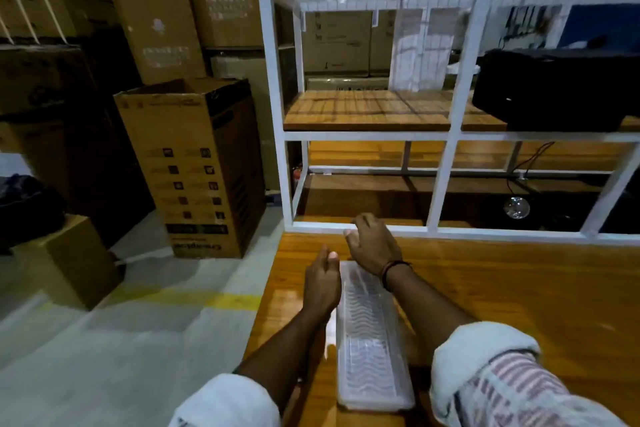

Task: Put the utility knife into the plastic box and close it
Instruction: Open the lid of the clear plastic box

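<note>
A long clear plastic box [370, 340] with a wavy ribbed lid lies lengthwise on the wooden table [502, 288], lid down on it. My left hand [322, 282] hovers just left of the box's far end, fingers loosely together, holding nothing. My right hand [372, 244] is above the box's far end, fingers curled downward, wrist over the lid; I see nothing in it. The utility knife is not visible; the ribbed lid hides whatever is inside.
A white metal shelf frame [446, 163] with wooden boards stands along the table's far edge. A black case [557, 87] sits on its right shelf. Cardboard boxes [194, 166] stand on the grey floor to the left, beyond the table's left edge.
</note>
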The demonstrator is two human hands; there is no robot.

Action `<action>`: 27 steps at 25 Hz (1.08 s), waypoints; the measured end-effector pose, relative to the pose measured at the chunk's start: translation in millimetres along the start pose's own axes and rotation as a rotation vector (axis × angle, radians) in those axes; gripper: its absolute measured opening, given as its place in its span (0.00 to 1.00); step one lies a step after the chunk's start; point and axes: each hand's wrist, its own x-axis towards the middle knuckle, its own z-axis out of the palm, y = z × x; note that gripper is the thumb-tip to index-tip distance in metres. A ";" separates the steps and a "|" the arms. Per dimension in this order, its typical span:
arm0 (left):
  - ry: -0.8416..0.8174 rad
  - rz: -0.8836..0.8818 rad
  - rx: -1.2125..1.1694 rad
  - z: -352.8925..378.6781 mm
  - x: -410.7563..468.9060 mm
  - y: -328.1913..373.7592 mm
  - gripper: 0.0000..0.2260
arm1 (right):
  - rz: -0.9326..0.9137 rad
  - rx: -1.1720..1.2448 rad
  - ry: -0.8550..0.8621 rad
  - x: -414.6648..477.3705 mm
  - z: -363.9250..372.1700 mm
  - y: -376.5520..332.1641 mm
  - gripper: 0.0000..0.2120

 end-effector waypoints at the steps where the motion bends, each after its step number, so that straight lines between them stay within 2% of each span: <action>1: 0.003 -0.037 -0.009 3.3 -1.3 -4.8 0.20 | -0.016 -0.018 -0.051 -4.3 8.9 -0.6 0.18; 5: -0.062 -0.119 -0.085 18.7 7.8 -40.6 0.27 | -0.025 -0.076 -0.252 -19.2 36.6 -4.3 0.17; 6: -0.083 -0.163 -0.115 18.0 5.9 -41.6 0.27 | -0.007 -0.072 -0.275 -21.4 41.4 -3.1 0.17; 8: -0.141 -0.199 -0.177 10.8 -4.5 -27.4 0.19 | 0.060 -0.023 -0.311 -22.9 49.9 -0.5 0.16; 11: -0.190 -0.231 -0.164 11.8 0.1 -40.0 0.16 | 0.174 0.023 -0.281 -19.7 58.6 0.1 0.17; 14: -0.200 -0.296 -0.169 22.6 17.9 -77.0 0.22 | 0.244 0.029 -0.259 -12.2 68.4 0.2 0.18; 18: -0.215 -0.312 -0.129 28.5 23.7 -88.6 0.23 | 0.257 0.013 -0.225 -10.6 76.6 0.7 0.12; 24: -0.238 -0.321 -0.128 33.9 26.6 -91.9 0.25 | 0.227 -0.024 -0.220 -9.8 77.7 0.7 0.14; 27: -0.222 -0.303 -0.078 19.8 8.0 -57.7 0.20 | 0.219 -0.017 -0.217 -10.1 76.0 -1.1 0.13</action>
